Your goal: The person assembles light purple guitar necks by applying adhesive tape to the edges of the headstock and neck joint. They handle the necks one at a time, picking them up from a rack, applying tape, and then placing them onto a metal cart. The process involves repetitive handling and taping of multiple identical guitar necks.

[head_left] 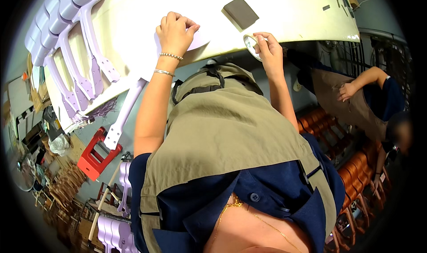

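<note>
A lilac ukulele lies across the table's near edge; its body (pixel 202 38) shows beside my left hand, and its neck (pixel 129 106) hangs out past the edge to the lower left. My left hand (pixel 175 33) is over that body, fingers bent, thumb and index finger pinched together. Whatever is in the pinch is too small to make out. At the table edge to the right, my right hand (pixel 269 48) grips a roll of tape (pixel 250 47), its ring held upright. Just beyond it, a dark grey rectangular block (pixel 241 13) rests on the table.
Several lilac ukuleles (pixel 58 19) stand in a row on the left of the pale table (pixel 284 13). A red stand (pixel 95 157) is below the neck. At the right are a co-worker's hand (pixel 348 92) and orange-brown instruments (pixel 356 177). More lilac bodies (pixel 113 233) hang lower left.
</note>
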{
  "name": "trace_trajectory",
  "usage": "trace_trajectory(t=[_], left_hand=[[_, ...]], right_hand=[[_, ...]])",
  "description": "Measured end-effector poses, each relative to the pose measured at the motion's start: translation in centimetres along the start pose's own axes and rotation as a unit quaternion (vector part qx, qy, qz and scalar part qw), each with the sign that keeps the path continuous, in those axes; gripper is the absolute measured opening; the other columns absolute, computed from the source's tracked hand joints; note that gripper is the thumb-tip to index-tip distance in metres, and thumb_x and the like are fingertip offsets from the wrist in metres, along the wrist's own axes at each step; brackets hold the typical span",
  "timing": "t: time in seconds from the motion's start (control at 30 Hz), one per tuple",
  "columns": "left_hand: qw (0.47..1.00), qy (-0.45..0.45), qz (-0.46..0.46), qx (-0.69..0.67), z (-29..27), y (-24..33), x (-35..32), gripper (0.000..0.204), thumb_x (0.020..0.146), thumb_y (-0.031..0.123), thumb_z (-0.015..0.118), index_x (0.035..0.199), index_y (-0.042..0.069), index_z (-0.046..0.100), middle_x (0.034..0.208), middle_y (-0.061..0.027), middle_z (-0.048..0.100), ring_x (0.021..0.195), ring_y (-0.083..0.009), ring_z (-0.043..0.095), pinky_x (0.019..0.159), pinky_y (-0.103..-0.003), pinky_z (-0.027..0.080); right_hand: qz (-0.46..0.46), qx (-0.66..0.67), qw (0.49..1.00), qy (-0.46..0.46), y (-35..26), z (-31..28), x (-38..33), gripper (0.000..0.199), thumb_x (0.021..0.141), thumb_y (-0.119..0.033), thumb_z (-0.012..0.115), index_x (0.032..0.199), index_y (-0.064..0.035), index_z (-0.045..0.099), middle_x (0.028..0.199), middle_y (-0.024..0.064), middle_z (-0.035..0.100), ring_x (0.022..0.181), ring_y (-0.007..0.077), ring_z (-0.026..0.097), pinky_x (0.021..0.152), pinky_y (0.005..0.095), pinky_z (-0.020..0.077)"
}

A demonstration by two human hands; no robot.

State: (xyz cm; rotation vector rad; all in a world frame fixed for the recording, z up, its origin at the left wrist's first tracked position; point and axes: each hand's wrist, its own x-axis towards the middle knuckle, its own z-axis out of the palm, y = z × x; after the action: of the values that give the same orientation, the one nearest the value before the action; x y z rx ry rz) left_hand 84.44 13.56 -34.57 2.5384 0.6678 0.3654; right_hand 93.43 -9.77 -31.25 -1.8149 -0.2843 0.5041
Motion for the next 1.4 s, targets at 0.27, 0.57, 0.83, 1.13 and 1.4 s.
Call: trace_trajectory(t=[0.27, 0.57, 0.83, 1.13, 1.4], left_hand=[[0.986, 0.115, -0.086, -0.084, -0.9, 1.1, 0.4, 0.013, 0.069, 0.022, 0.072, 0.075, 0.011, 0.068, 0.091, -0.0046, 0.049, 0.072, -0.0174, 0.052, 0.063, -0.03, 0.043], [0.93, 0.093, 0.067, -0.35, -3.5, 5.0, -2.7, 0.016, 0.067, 0.02, 0.076, 0.081, 0.013, 0.071, 0.085, 0.0006, 0.042, 0.066, -0.0106, 0.043, 0.057, -0.022, 0.039], [0.955, 0.164, 0.024, -0.246, -4.7, 6.1, -4.9, 0.013, 0.067, 0.016, 0.076, 0.073, 0.008, 0.068, 0.084, -0.0017, 0.039, 0.072, -0.0138, 0.041, 0.063, -0.026, 0.037], [0.921, 0.292, 0.029, -0.257, -6.3, 6.1, -5.8, 0.013, 0.069, 0.016, 0.074, 0.072, 0.006, 0.065, 0.084, -0.0037, 0.04, 0.077, -0.0153, 0.04, 0.063, -0.025, 0.035], [0.747, 0.106, -0.202, -0.624, -7.0, 5.3, -6.6, 0.026, 0.089, 0.026, 0.055, 0.095, 0.0, 0.059, 0.089, -0.0007, 0.051, 0.072, -0.0068, 0.043, 0.065, -0.02, 0.037]], right_hand=[[-0.059, 0.023, 0.971, -0.231, -4.5, 2.1, 0.5, 0.056, 0.091, -0.015, 0.043, 0.141, -0.0106, 0.017, 0.078, 0.0039, 0.061, 0.062, 0.0089, 0.044, 0.064, 0.0229, 0.0395], [-0.187, -0.101, 0.944, -0.253, -5.6, 4.1, -0.2, 0.061, 0.088, -0.011, 0.048, 0.141, -0.0127, 0.017, 0.075, 0.0086, 0.061, 0.065, 0.0203, 0.056, 0.065, 0.0291, 0.0447], [-0.228, -0.195, 0.943, -0.142, -5.2, 5.7, -0.5, 0.021, 0.085, -0.012, 0.056, 0.105, -0.0074, 0.053, 0.067, 0.0087, 0.059, 0.053, 0.0252, 0.056, 0.049, 0.0312, 0.0435], [-0.032, -0.093, 0.989, 0.108, -5.9, 4.5, 0.8, 0.014, 0.089, -0.017, 0.052, 0.094, -0.0049, 0.055, 0.07, 0.0058, 0.059, 0.061, 0.009, 0.051, 0.053, 0.0244, 0.0415], [-0.14, -0.012, 0.975, -0.175, -9.4, 5.5, -0.4, 0.05, 0.079, -0.013, 0.066, 0.124, -0.009, 0.044, 0.086, 0.0016, 0.05, 0.063, 0.0036, 0.039, 0.054, 0.0181, 0.0338]])
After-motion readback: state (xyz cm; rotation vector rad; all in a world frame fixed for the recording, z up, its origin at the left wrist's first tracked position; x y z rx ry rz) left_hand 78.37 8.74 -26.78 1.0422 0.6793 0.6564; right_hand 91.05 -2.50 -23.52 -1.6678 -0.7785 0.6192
